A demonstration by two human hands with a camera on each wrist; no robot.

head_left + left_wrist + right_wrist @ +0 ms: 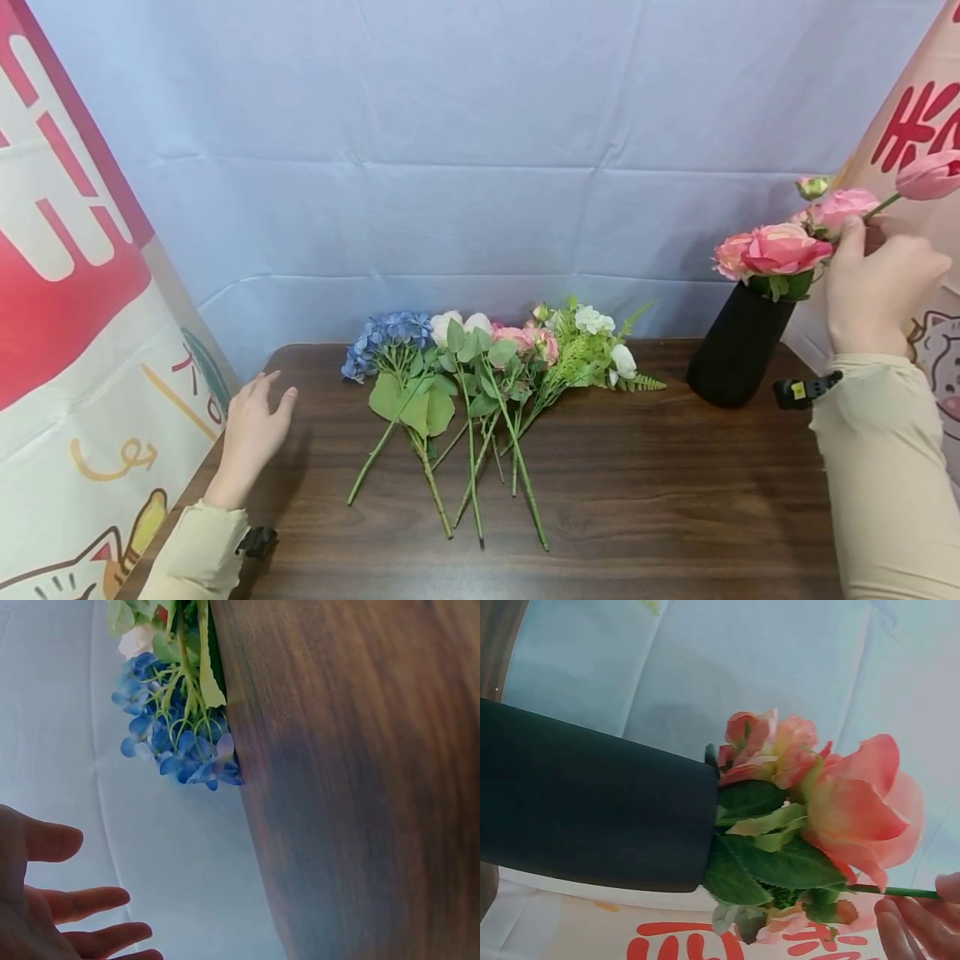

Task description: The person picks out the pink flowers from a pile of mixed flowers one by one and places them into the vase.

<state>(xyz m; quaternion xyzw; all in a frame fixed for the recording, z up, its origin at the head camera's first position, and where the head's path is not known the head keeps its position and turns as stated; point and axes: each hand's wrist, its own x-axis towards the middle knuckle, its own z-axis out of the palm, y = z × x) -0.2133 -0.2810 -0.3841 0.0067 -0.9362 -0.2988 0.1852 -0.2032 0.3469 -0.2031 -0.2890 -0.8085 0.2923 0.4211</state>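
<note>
With thumb and fingers, my right hand [885,283] pinches the green stem [900,892] of a pink tulip [930,176]. The tulip's head leans out to the upper right, and its stem runs down among the flowers at the vase mouth. The black vase [738,346] stands at the table's back right and holds pink roses [783,248] with dark green leaves [780,859]. My left hand [255,425] hovers at the table's left edge, fingers spread and holding nothing. Closest to it is a blue hydrangea [393,337], also seen beyond the fingers in the left wrist view.
Several loose stems lie mid-table [637,500], heads toward the back: white blooms [450,327], pink roses [528,340] and green fern sprays [570,358]. A pale blue cloth [450,208] hangs behind. Printed cloths [75,333] flank both sides.
</note>
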